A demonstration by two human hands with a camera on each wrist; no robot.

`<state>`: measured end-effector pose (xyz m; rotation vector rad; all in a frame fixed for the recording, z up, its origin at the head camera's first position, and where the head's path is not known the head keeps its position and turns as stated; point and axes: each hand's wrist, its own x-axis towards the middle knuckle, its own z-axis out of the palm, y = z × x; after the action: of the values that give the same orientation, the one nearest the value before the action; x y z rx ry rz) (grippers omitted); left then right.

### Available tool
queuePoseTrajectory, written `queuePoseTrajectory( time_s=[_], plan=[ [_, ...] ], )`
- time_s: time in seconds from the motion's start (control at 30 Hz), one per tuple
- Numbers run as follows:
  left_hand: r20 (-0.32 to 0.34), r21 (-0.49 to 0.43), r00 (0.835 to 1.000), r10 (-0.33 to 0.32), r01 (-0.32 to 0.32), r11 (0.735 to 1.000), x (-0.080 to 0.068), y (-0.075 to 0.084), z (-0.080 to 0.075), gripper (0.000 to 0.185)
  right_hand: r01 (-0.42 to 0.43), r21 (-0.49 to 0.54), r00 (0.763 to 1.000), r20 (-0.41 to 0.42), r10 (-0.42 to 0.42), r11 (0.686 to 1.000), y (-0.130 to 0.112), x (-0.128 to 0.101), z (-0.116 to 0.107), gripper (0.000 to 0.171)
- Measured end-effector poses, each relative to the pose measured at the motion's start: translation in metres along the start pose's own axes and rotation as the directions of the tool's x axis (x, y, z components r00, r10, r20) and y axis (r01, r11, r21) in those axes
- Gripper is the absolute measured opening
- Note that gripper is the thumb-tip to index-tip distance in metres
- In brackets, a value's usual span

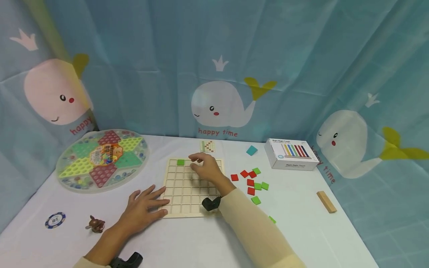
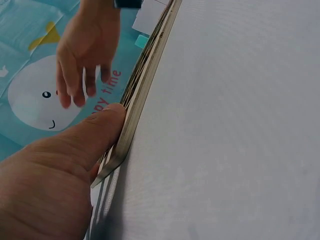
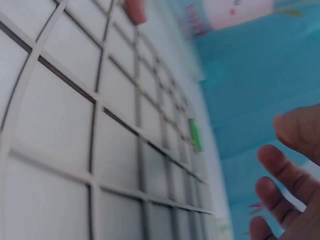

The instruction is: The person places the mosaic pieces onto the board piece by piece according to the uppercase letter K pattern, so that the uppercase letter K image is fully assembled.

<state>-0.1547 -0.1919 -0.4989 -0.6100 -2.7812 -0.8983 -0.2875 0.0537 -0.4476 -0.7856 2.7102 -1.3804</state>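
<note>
- My left hand (image 1: 144,208) is resting with fingers spread, touching the left edge of the grid board (image 1: 182,197), gripping nothing.
- This board is lying flat before me, its side edges pointing away from me; nearly square, it is showing no clear long axis.
- My right hand (image 1: 208,169) is hovering above its far half, loosely open, holding nothing.
- One green tile (image 1: 180,162) is lying in the far row.

"What clothing shows?"
"A long cream right sleeve (image 1: 256,230); a matching left sleeve (image 1: 86,264), only its end in view."
"What else is worn?"
"A rounded black device (image 1: 210,204) on the right; a second device (image 1: 134,259), also black, on the left."
</note>
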Motion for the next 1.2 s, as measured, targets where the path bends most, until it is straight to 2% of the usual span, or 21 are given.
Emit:
queuePoseTrajectory(
  time_s=[0.33, 0.53, 0.73, 0.9, 1.03, 1.2],
  plan=[
    [-0.007, -0.033, 1.000, 0.003, -0.003, 0.999, -0.002, 0.000, 0.000, 0.035, 0.141, -0.044, 0.990, 0.002, -0.141, 0.989, -0.019, -0.042, -0.046, 0.030],
    [-0.004, -0.041, 1.000, 0.004, -0.004, 0.999, 0.000, -0.001, 0.002, 0.035, 0.185, -0.066, 0.982, -0.018, -0.187, 0.980, -0.021, -0.076, -0.070, 0.030],
    [-0.014, -0.037, 1.000, -0.009, 0.009, 0.999, -0.001, -0.001, 0.003, 0.034, 0.176, -0.041, 0.984, -0.031, -0.177, 0.984, -0.004, -0.111, -0.092, 0.030],
    [-0.013, -0.024, 1.000, -0.020, 0.019, 1.000, -0.001, -0.001, 0.003, 0.035, 0.095, -0.023, 0.995, -0.018, -0.095, 0.995, 0.007, -0.136, -0.108, 0.032],
    [-0.011, -0.021, 1.000, -0.023, 0.022, 1.000, -0.001, -0.001, 0.004, 0.035, 0.063, -0.053, 0.998, 0.007, -0.063, 0.997, 0.009, -0.154, -0.120, 0.031],
    [-0.026, -0.022, 1.000, -0.001, 0.000, 1.000, -0.002, 0.001, 0.002, 0.035, 0.054, -0.105, 0.997, 0.064, -0.048, 0.993, 0.040, -0.173, -0.136, 0.030]
  ],
)
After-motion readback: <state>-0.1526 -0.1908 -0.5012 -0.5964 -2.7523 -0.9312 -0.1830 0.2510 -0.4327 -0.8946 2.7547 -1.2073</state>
